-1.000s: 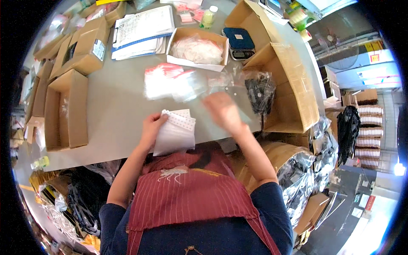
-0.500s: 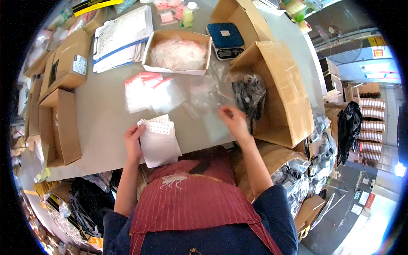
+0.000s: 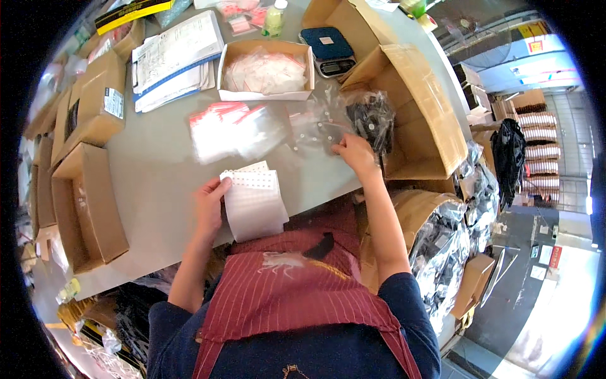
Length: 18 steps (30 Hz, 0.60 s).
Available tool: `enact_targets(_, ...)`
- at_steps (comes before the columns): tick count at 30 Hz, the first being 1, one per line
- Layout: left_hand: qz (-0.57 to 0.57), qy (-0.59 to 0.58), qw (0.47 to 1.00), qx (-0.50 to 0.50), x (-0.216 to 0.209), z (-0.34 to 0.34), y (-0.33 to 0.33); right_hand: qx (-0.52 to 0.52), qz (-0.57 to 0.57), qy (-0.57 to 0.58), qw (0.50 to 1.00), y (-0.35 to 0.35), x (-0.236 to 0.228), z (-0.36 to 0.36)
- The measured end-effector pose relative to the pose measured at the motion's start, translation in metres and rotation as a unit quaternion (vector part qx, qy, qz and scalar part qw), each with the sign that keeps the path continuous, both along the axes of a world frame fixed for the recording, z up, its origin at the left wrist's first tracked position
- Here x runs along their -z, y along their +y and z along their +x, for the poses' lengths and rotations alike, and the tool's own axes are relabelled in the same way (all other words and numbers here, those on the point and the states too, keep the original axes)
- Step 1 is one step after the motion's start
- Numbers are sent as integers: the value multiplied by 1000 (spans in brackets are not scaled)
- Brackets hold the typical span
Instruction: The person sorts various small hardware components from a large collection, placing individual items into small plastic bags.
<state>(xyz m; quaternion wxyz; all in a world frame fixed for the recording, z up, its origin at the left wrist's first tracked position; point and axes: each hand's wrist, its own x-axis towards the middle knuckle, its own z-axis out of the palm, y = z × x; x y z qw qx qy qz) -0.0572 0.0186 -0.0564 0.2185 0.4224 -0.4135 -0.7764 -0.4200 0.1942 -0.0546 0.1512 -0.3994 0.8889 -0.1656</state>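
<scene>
My left hand [image 3: 211, 205] pinches several white sticker sheets [image 3: 255, 205] by their far left corner. Rows of small dots run along the top of the sheets, which hang at the table's near edge. My right hand [image 3: 356, 155] is closed, thumb and fingertips together, at the near edge of some clear plastic bags [image 3: 309, 129]. Small round white stickers are dotted over those bags. Whatever the right fingertips pinch is too small to see. Just beyond that hand lies a black item in clear wrap [image 3: 372, 120]. A fan of clear zip bags with red edges [image 3: 230, 132] spreads left of the dotted bags.
A white-rimmed box of small zip bags [image 3: 265, 69] stands at the back, beside papers [image 3: 177, 54] and a blue-topped scale [image 3: 326, 44]. An open carton [image 3: 423, 107] bounds the right; a smaller open box [image 3: 88, 208] sits left. Wrapped goods [image 3: 435, 271] fill a carton below the table.
My left hand has moved right with the sticker sheets. My right hand has gone slightly farther away and right, and its fingertips now rest at the dotted bags. The view has shifted a little.
</scene>
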Motion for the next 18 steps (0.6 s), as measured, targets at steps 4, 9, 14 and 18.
enact_targets(4, -25, -6, 999, 46, 0, 10, -6, 34, 126, -62, 989, 8, -27, 9)
enact_targets(9, 33, 59, 998, -14, 10, 17, -8, -19, -35, 82, 996, -1, -26, 65)
enact_targets(14, 72, 67, 994, -38, 3, 6, -10, -166, 15, 235, 958, -22, -26, 112)
enact_targets(18, 61, 104, 991, -53, 23, 5, -14, -190, -97, 241, 947, -28, -3, 99)
